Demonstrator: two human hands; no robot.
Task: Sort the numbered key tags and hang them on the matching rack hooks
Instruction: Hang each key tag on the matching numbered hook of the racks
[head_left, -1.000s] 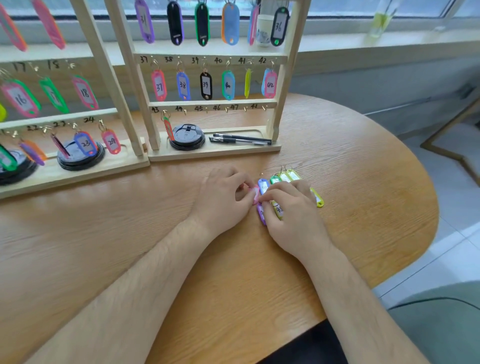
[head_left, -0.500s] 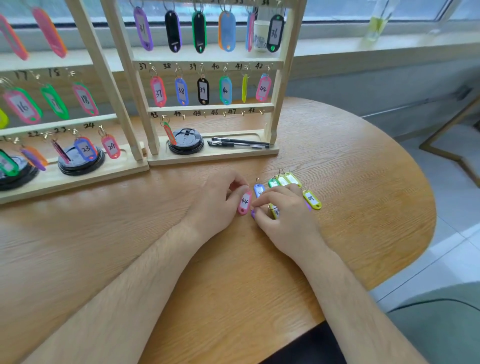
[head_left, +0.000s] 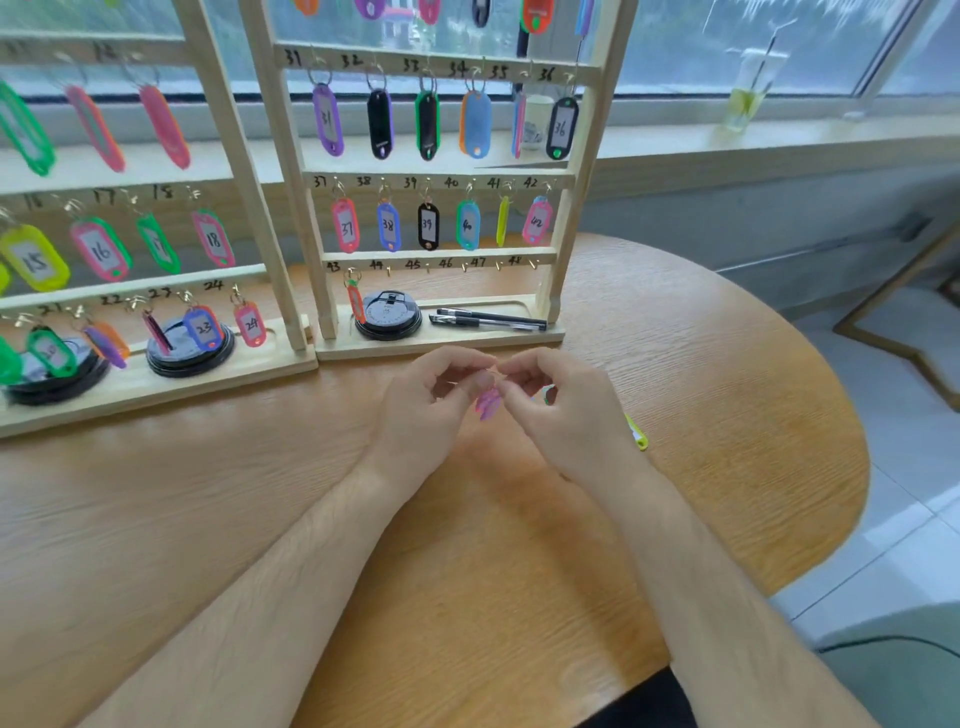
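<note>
Head view: the right-hand pale wooden rack (head_left: 568, 218) is nearly full. Its rows marked 31 to 36 and 37 to 42 each carry a tag on every hook. On the bottom row only hook 43 is filled, by a slim orange plastic tag (head_left: 355, 303). The small brass hooks for 44 to 48 (head_left: 465, 267) are bare. As far as it shows, the left-hand wooden rack (head_left: 145, 389) also has tags on its visible hooks, among them 15 to 18 and 21 to 24; its far left is cut off.

Both hands are raised just above the round wooden table (head_left: 701, 374), in front of the right rack's base. The left hand (head_left: 428, 402) has its fingers curled, with thumb and forefinger nipping the upper end of a pink-and-purple plastic key tag (head_left: 488, 402), which hangs down between the hands. The right hand (head_left: 569, 413) is curled likewise, and its fingertips (head_left: 506, 370) meet the left's at the tag's ring. Motion blur hides the number, and I cannot tell whether one tag or two is held.

A yellow-green plastic tag (head_left: 638, 435) lies on the table, peeking out from behind the right hand, and a sliver of green shows beside the right thumb. Any other loose tags are hidden.

By my reading the job is in its last stretch: about five hooks remain, and the held tag looks like the next to go up.
</note>
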